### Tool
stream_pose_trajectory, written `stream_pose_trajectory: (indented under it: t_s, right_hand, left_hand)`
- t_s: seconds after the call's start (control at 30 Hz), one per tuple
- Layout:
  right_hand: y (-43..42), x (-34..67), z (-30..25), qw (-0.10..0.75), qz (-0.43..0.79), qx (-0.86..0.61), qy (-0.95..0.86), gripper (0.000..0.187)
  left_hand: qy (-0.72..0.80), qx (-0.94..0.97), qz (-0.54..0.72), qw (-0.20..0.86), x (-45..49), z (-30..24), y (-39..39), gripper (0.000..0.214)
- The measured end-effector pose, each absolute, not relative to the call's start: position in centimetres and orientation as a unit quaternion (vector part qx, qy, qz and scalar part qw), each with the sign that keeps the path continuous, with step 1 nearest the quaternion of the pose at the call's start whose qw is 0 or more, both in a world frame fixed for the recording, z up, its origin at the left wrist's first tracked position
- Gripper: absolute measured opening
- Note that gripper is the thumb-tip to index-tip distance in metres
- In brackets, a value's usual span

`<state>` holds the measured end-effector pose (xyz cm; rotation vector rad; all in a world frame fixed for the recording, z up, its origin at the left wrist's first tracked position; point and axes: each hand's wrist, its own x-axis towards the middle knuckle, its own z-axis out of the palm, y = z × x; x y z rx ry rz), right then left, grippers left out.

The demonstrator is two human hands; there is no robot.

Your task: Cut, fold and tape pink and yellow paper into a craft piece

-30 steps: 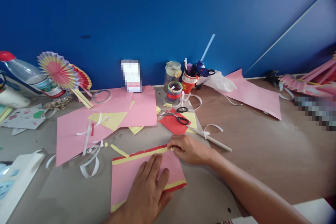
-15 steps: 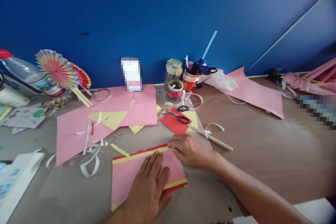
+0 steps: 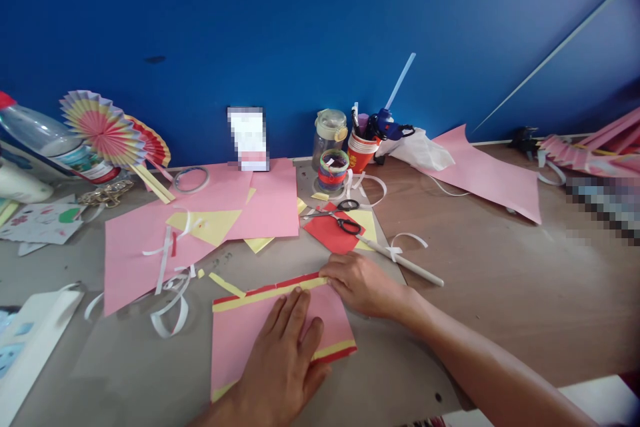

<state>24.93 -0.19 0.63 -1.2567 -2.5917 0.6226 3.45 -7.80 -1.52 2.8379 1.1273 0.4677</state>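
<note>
A pink sheet of paper [image 3: 240, 340] with yellow and red strips along its edges lies on the table in front of me. My left hand [image 3: 283, 347] rests flat on it, fingers stretched toward the far edge. At the far right corner, my right hand [image 3: 357, 283] has its fingers closed on the paper's yellow and red border [image 3: 295, 285]. A narrow yellow strip [image 3: 227, 284] lies by the far left corner. Beyond my right hand, black-handled scissors [image 3: 345, 220] lie on a red paper piece [image 3: 330, 233].
Larger pink sheets [image 3: 135, 247] with white strip scraps [image 3: 170, 317] spread at the left. A pleated fan [image 3: 107, 133], a plastic bottle [image 3: 45, 137], a phone [image 3: 249, 139], a jar [image 3: 330, 130] and a paper cup of tools [image 3: 361, 152] stand along the blue wall. A pale stick [image 3: 415, 270] lies right.
The view has shifted very slightly. Both hands keep their places on the pink paper, and nothing else has visibly moved.
</note>
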Motion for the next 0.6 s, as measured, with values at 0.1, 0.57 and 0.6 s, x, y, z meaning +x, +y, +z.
stream_pose_trajectory:
  t_s: [0.1,0.57,0.6]
  right_hand:
    - [-0.19,24.85,0.58,0.095,0.206,-0.433,-0.872,0.021]
    - [-0.3,24.77,0.62,0.088,0.201,-0.441,-0.87,0.017]
    - [-0.32,24.76,0.66,0.083,0.199,-0.44,-0.872,0.018]
  left_hand:
    - [0.365,0.918,0.155,0.028,3.44,-1.61,-7.85,0.036]
    - [0.36,0.919,0.155,0.04,3.27,-1.71,-7.85,0.035]
    - [0.359,0.919,0.156,0.04,3.26,-1.71,-7.82,0.035]
